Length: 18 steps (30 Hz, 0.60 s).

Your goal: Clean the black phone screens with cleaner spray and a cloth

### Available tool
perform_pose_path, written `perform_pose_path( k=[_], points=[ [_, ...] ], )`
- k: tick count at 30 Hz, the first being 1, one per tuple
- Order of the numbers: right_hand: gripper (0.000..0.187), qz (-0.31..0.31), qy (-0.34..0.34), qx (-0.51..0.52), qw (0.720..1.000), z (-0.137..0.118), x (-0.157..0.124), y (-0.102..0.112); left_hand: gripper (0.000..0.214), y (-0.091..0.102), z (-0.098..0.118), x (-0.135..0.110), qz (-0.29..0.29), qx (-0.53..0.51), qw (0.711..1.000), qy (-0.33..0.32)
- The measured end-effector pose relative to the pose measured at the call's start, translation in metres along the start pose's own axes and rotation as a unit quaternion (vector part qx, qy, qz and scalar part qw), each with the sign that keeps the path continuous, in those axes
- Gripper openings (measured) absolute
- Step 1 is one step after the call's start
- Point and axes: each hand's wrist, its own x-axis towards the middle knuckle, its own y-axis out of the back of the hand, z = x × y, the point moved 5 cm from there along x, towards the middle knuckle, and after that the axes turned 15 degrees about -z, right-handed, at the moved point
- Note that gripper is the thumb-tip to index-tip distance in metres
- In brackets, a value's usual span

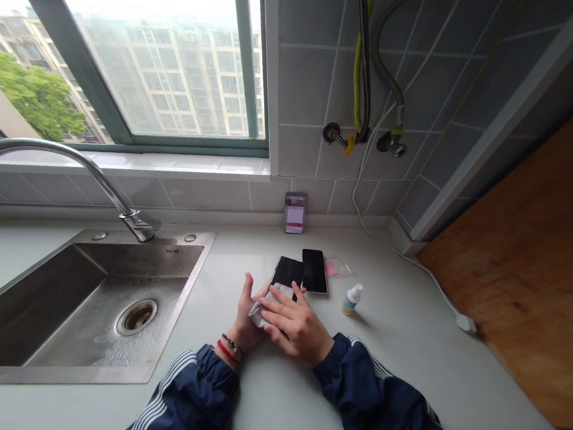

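Note:
My left hand and my right hand meet over the white counter, both closed around a small white and grey flat thing, perhaps a packet or cloth. The right hand lies partly over it. Just beyond my fingers a black phone lies flat, and a second black phone lies to its right. A small white dropper bottle with a coloured label stands right of the phones.
A steel sink with a curved tap fills the left. A small box leans on the tiled wall. A clear packet with a pink piece, a white cable and a wooden board are at the right.

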Motion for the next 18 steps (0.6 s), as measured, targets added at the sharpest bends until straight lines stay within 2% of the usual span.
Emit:
perform_pose_path(
  k=[5,8,11,18],
  points=[
    [0.041,-0.047,-0.050,-0.015,0.998,0.007,0.000,-0.002,0.082,0.014,0.003,-0.003,0.082,0.027,0.996,-0.025],
    [0.044,-0.043,-0.090,-0.017,0.995,0.014,-0.002,-0.001,0.082,0.017,-0.003,-0.004,0.105,0.037,0.994,0.005],
    [0.049,-0.027,-0.128,-0.031,0.991,0.021,-0.004,0.002,0.082,0.016,-0.008,-0.005,0.088,0.057,0.993,0.045],
    [0.055,0.004,-0.191,-0.054,0.980,0.033,-0.007,0.007,0.085,0.014,-0.013,-0.006,0.018,0.135,0.987,0.081]
  ],
)
